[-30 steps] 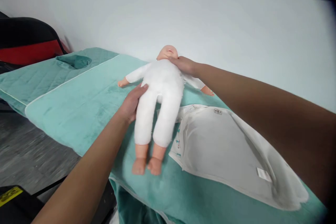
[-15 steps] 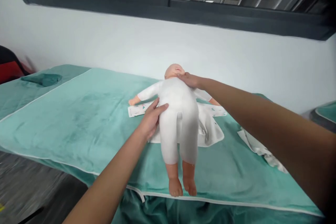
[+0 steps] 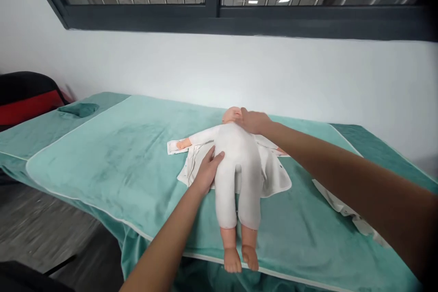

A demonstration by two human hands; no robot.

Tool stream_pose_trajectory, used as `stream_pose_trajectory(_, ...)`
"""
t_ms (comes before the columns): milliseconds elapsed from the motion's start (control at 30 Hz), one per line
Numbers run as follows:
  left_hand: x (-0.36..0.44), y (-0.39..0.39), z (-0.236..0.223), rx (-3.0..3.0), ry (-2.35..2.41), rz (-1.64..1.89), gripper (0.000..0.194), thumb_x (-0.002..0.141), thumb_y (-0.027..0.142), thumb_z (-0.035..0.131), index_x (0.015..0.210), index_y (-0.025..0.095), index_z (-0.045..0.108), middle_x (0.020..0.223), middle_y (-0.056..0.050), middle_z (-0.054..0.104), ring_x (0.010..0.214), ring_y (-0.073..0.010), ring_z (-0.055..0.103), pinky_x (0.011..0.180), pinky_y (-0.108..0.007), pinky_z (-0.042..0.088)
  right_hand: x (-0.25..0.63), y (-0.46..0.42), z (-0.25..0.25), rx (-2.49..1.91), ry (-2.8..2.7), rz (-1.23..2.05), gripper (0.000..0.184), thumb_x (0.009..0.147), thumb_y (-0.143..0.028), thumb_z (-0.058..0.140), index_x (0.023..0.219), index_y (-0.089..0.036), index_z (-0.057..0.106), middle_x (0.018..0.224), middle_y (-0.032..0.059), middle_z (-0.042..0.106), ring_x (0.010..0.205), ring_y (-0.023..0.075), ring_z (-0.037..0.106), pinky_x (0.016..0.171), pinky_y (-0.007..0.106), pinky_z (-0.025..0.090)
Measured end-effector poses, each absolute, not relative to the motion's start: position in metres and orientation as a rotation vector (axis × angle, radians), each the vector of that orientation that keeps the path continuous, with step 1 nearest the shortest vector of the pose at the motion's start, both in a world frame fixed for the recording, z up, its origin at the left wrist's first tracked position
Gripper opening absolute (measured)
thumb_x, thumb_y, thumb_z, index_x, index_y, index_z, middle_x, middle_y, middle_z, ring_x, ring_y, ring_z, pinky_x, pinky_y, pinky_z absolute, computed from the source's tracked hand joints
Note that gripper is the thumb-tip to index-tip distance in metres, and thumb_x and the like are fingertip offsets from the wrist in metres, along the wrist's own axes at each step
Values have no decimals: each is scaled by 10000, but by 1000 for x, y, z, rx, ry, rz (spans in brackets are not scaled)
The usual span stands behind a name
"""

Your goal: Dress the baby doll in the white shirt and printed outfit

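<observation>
A baby doll [image 3: 237, 150] with a white cloth body and bare plastic feet lies across a spread white baby garment [image 3: 278, 180] with a small print. Its feet point toward me, near the front edge of the bed. My left hand [image 3: 207, 171] grips the doll's side at the hip, thumb on top and other fingers partly hidden. My right hand [image 3: 253, 122] holds the doll at the head and neck, covering part of the head; its fingertips are partly out of sight. The doll's arm at left rests over the garment's sleeve [image 3: 172, 147].
A green plush cover [image 3: 130, 155] with white piping lies over the bed. Another white cloth [image 3: 337, 203] is at right, partly behind my right forearm. A black and red chair-like object [image 3: 30, 96] stands at far left. Behind are a white wall and barred window.
The doll has come down onto the garment, its arm at left now over the sleeve. Both hands have kept their hold and moved with it. The camera view has tilted.
</observation>
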State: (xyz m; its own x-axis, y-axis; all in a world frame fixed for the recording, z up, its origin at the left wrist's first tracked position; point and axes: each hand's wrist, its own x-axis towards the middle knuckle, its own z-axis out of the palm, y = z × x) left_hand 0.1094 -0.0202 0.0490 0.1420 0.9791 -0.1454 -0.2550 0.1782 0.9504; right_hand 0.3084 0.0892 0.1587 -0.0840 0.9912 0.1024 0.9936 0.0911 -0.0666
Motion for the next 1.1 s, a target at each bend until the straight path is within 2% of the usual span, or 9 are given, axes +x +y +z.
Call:
stream_pose_trajectory(100,113,-22,47,1060,1092,1196,660,865,533,682,1425,204,567,1467,-99,584,1330,-301,567,1107,-375,475,285,90,163,-1782,-2281,-123,446,1026,-467,309,1270,-174,542,1256,151,663,1092,299,639,857,405,474)
stream_pose_trajectory(267,115,-27,39,1167,1203,1243,559,919,536,600,1371,206,618,1410,-95,630,1305,-285,582,1133,-377,435,216,96,135,-1433,-2700,6,457,990,-426,445,1376,-184,475,1419,144,557,1250,307,544,916,410,461)
stream_pose_trajectory(467,112,-32,32,1247,1267,1249,497,964,494,527,1358,203,614,1372,-89,655,1288,-258,588,1134,-413,423,166,114,98,-1356,-2963,81,354,945,-486,516,1133,-198,599,1208,142,666,1055,315,634,788,384,463)
stream_pose_trajectory(600,114,-29,28,1315,1202,1302,404,995,438,469,1280,214,649,1332,-75,675,1239,-223,611,1116,-386,434,176,119,104,-1373,-2916,114,374,956,-552,456,1094,-227,580,1112,103,693,902,265,652,666,333,417)
stream_pose_trajectory(700,114,-20,25,1428,1262,1309,344,993,354,454,1221,187,650,1250,-98,697,1123,-214,654,1044,-384,491,196,114,115,-1354,-2762,154,400,960,-591,423,1075,-234,564,1076,81,697,842,243,633,641,325,377)
stream_pose_trajectory(767,111,-11,25,1632,1383,1313,309,951,259,495,1213,171,632,1258,-122,672,1152,-232,633,1055,-407,485,208,109,121,-1321,-2712,224,399,942,-611,451,1022,-238,567,1027,61,700,808,229,618,636,319,360)
stream_pose_trajectory(933,83,21,26,2118,1929,1265,463,856,143,566,1319,152,554,1480,-187,481,1428,-339,386,1153,-540,352,226,102,127,-1267,-2572,312,393,936,-609,467,994,-236,576,1044,49,691,880,228,609,673,314,365)
stream_pose_trajectory(1033,64,35,21,1890,2231,1152,503,859,203,607,1350,137,527,1443,-198,528,1382,-348,437,1113,-518,378,229,102,125,-1271,-2502,340,396,933,-607,478,1039,-242,587,1071,43,691,912,230,611,692,315,373)
stream_pose_trajectory(1100,54,41,16,1835,2270,1075,337,891,258,585,1214,168,616,1301,-161,640,1288,-328,518,1077,-485,393,229,101,122,-1266,-2538,366,398,924,-611,496,1047,-247,603,1085,42,697,931,234,613,700,314,377)
